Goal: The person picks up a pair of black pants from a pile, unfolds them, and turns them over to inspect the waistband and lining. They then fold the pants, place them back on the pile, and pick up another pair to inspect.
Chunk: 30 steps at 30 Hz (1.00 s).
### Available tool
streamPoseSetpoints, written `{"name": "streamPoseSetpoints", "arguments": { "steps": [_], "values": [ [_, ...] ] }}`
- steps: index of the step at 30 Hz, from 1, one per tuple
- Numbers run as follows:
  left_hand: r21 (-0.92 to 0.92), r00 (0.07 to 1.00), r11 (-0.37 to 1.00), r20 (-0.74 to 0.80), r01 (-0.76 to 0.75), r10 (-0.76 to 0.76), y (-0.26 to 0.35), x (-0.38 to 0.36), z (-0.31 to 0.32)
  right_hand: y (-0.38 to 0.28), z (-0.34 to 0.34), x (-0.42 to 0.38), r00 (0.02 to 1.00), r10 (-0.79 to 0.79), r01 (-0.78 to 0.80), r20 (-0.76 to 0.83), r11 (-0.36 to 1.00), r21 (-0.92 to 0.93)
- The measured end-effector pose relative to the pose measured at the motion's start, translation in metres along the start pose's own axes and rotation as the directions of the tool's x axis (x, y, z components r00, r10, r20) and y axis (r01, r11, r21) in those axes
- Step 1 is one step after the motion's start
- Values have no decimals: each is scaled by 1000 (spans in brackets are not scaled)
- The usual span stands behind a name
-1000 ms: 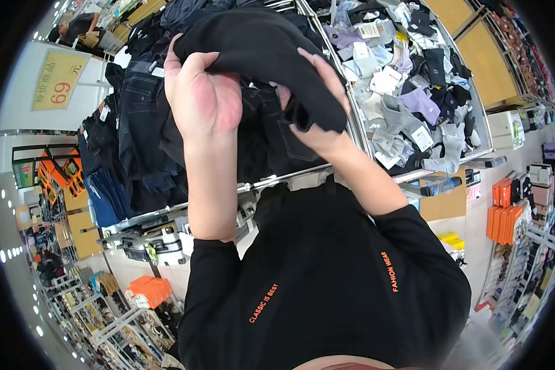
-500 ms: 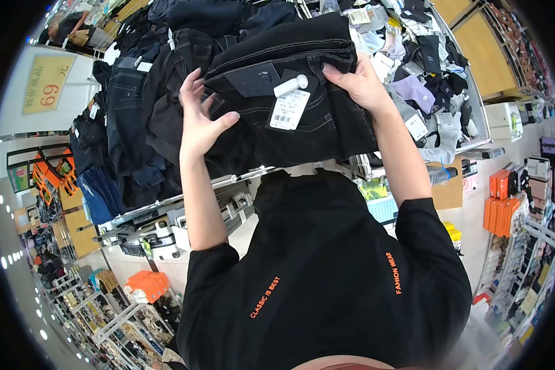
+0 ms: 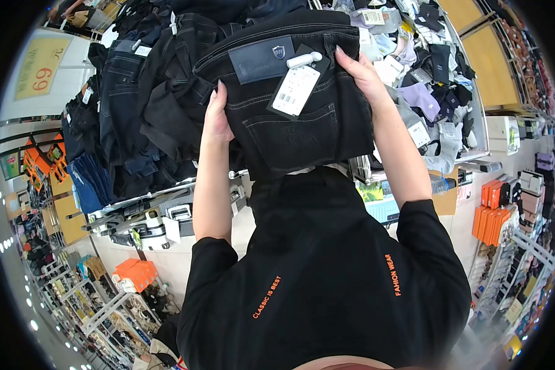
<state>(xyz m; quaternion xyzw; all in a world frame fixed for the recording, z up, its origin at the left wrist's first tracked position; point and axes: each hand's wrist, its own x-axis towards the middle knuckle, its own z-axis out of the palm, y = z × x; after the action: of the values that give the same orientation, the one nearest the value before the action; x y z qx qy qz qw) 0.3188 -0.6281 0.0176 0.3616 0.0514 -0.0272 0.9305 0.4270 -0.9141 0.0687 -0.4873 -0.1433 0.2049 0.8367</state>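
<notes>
A folded pair of black jeans [image 3: 314, 132] is held up in front of me, over the edge of the display table. My left hand [image 3: 217, 117] grips its left side, thumb on the front and fingers hidden behind. On the right side my right hand [image 3: 362, 75] holds it the same way, near the waistband. A dark patch [image 3: 253, 61] with a small shield emblem sits below the waistband. Beside the patch hang a white paper tag [image 3: 297, 91] and a white security tag [image 3: 304, 60]. A stitched back pocket shows beneath them.
Piled dark jeans [image 3: 122, 92] cover the table's left part. Socks and small packs [image 3: 435, 86] fill the bin at the right. A yellow price sign [image 3: 41, 68] stands at the left. Suitcases [image 3: 151, 229] are below the table, with orange boxes [image 3: 493, 216] at the right.
My left hand has gone from open fingers beside the jeans to a hold on their left side. The jeans now tilt more toward me, showing the patch and back pocket more fully.
</notes>
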Motion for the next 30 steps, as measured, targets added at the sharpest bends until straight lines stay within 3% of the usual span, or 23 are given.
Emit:
{"name": "streamPoseSetpoints", "arguments": {
  "steps": [6, 10, 12, 13, 14, 15, 19, 21, 23, 25, 26, 27, 29, 30],
  "values": [
    [144, 886, 953, -427, 267, -183, -46, 34, -17, 56, -41, 10, 955, 190, -193, -228, 981, 8],
    [210, 750, 842, -591, 498, -296, -72, 34, -44, 97, -56, -11, 839, 410, -412, -359, 908, 75],
    [344, 753, 778, -614, 526, -237, -76, 26, -48, 102, -48, -23, 749, 498, -520, -437, 851, 78],
    [423, 735, 713, -652, 559, -188, -79, 23, -57, 106, -45, -30, 667, 589, -572, -456, 797, 192],
    [409, 714, 699, -668, 587, -209, -79, 20, -56, 116, -48, -37, 705, 564, -559, -430, 815, 151],
    [389, 690, 682, -684, 620, -237, -80, 17, -57, 125, -49, -44, 658, 586, -578, -473, 795, 182],
    [193, 739, 776, -503, 601, -448, -100, 2, -84, 142, -59, -64, 635, 630, -643, -446, 752, 145],
    [301, 788, 737, -354, 605, -503, -108, -2, -92, 146, -61, -68, 652, 601, -660, -462, 750, 43],
    [240, 756, 727, -351, 644, -553, -109, 1, -96, 140, -61, -66, 687, 547, -661, -478, 744, -99],
    [252, 721, 681, -353, 687, -597, -99, 20, -86, 137, -62, -63, 703, 513, -638, -493, 761, -117],
    [269, 778, 746, -387, 609, -495, -100, 29, -82, 136, -62, -62, 702, 510, -637, -497, 762, -119],
    [310, 759, 699, -368, 644, -537, -97, 33, -92, 136, -62, -60, 705, 505, -633, -498, 765, -121],
    [381, 823, 752, -428, 539, -373, -97, 42, -91, 135, -62, -53, 702, 507, -645, -501, 750, -144],
    [371, 816, 745, -419, 554, -398, -91, 48, -90, 134, -60, -45, 704, 513, -643, -492, 755, -133]
  ]
}}
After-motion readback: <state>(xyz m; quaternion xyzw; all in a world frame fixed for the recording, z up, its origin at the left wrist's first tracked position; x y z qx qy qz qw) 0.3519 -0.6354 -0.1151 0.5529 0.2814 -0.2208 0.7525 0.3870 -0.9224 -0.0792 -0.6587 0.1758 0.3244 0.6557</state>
